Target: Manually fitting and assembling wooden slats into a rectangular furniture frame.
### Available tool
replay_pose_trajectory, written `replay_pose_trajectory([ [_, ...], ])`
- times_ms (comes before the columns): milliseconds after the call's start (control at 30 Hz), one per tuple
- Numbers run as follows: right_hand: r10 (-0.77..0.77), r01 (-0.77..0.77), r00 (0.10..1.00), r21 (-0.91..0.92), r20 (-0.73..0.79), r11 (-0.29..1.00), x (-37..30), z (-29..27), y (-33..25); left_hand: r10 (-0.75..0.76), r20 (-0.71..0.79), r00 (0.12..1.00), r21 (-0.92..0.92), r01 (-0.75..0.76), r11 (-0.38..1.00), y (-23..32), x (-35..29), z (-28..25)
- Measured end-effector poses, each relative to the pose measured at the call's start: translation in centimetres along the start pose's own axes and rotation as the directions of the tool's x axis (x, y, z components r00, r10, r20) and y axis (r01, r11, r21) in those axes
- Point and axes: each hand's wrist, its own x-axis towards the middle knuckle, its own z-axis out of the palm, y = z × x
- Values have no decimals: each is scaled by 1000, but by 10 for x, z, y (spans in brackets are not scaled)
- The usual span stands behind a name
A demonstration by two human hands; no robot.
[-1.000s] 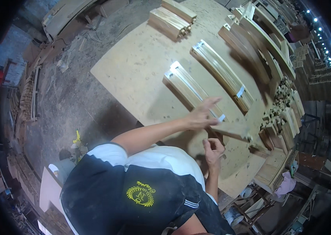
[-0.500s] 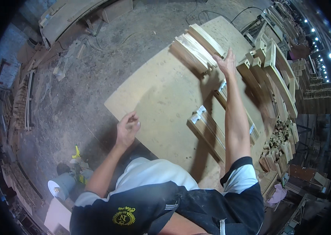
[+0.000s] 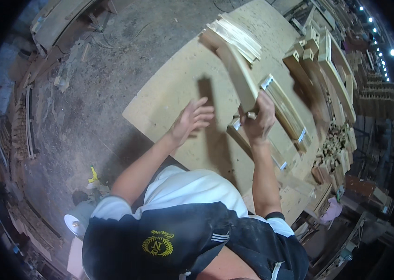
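Note:
My right hand (image 3: 260,117) grips the near end of a long wooden piece (image 3: 236,70), which tilts up off the board toward the far left. Left of it, my left hand (image 3: 192,120) hovers over the pale board (image 3: 169,98), fingers spread and holding nothing. Beyond the held piece lies a stack of light wooden strips (image 3: 239,37). To the right of my right hand, a pair of wooden rails (image 3: 284,109) with whitish ends rests on the board. Another wooden rail (image 3: 242,140) lies partly under my right hand and wrist.
Curved wooden frame parts (image 3: 334,74) stand along the board's right side, with many small wood offcuts (image 3: 334,151) nearer me. A grey lamp-like fixture (image 3: 78,219) and a yellow tool (image 3: 93,173) are at lower left. Concrete floor (image 3: 89,107) spreads to the left.
My right hand has come back toward me from the stack, drawing a wooden piece with it. My left hand has moved right and forward over the board, its fingers spreading.

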Motion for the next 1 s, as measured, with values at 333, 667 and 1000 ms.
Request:
replay_pose_trajectory([
  [333,91,-140,940,129,329,982,-79,-84,-86,-78,244,967,-485,191,854,-24,43,76],
  [667,724,-820,560,146,402,553,-110,-105,-73,-120,137,983,-308,158,938,-28,26,131],
  [1000,645,-642,337,669,686,-376,-136,-96,-69,-126,156,980,150,103,983,-33,15,109],
])
